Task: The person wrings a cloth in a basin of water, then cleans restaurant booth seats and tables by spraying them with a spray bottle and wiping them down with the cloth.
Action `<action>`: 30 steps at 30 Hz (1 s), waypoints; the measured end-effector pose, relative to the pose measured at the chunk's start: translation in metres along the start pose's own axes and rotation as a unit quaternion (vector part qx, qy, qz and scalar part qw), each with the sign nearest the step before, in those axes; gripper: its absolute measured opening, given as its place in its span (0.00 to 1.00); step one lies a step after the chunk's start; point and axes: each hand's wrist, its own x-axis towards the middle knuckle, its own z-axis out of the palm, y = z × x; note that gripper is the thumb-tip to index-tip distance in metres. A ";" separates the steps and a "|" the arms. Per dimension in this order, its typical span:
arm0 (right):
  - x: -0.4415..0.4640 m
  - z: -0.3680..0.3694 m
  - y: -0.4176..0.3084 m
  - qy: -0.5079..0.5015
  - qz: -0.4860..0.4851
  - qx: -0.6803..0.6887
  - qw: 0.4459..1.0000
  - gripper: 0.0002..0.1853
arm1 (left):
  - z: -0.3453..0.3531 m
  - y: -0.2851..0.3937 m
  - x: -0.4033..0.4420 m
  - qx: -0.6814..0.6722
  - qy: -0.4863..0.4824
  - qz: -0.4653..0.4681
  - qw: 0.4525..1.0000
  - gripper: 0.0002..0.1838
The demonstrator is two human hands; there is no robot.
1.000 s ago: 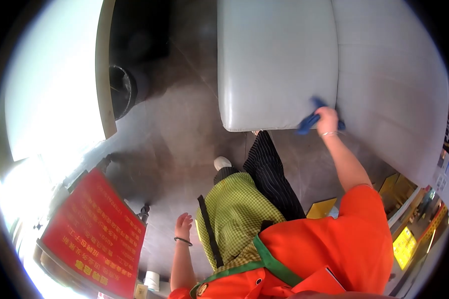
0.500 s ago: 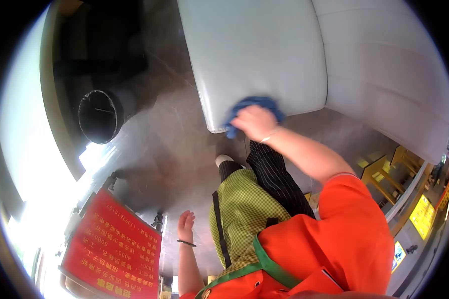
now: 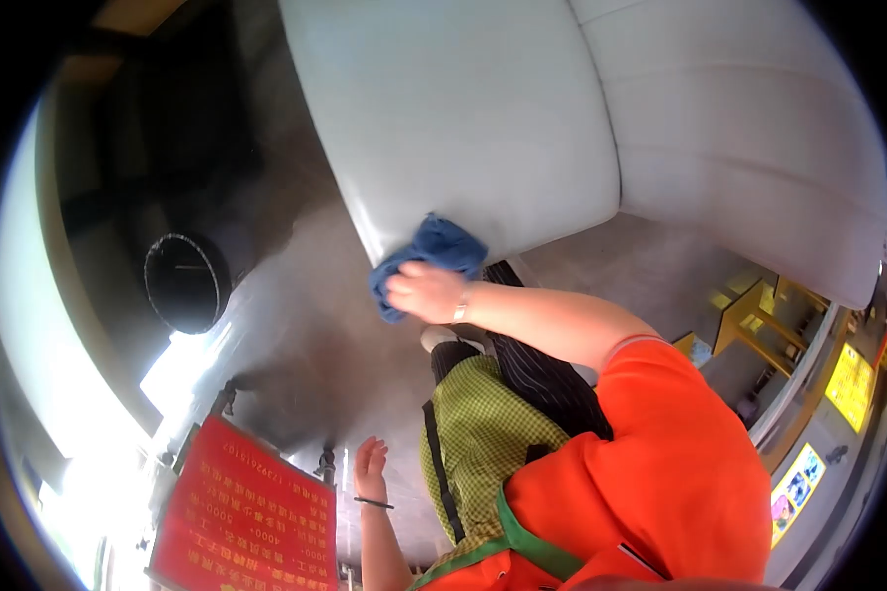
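A blue cloth (image 3: pixel 438 246) lies over the near left corner of the grey padded seat (image 3: pixel 463 118). My right hand (image 3: pixel 428 293) is closed on the cloth and presses it against the corner; part of the cloth hangs past the seat's edge. My left hand (image 3: pixel 371 471) hangs low beside the checked green apron (image 3: pixel 488 414), its fingers apart and nothing in it.
The seat's backrest (image 3: pixel 729 128) rises on the right. At the left are a round black bin (image 3: pixel 185 284), a white tabletop (image 3: pixel 44 305) and a red sign (image 3: pixel 251 512) on a stand. Yellow wooden stools (image 3: pixel 759 325) stand at the right.
My right hand has moved left with the cloth along the seat's front edge, from the right end to the left corner. The view has shifted, so the seat appears tilted. My left hand remains low.
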 end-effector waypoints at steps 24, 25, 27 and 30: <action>0.004 -0.239 0.224 0.270 0.525 -0.222 0.776 0.23 | 0.026 0.068 0.007 0.037 -0.057 -0.075 0.995 0.15; -0.002 -0.238 0.223 0.276 0.490 -0.225 0.796 0.23 | 0.031 0.074 0.012 0.038 -0.063 -0.071 0.995 0.16; -0.024 -0.223 0.193 0.248 0.458 -0.243 0.818 0.24 | 0.028 0.081 0.023 0.051 -0.063 -0.068 0.994 0.15; -0.090 -0.180 0.112 0.152 0.339 -0.247 0.895 0.23 | 0.035 0.092 0.042 0.064 -0.056 -0.064 0.994 0.15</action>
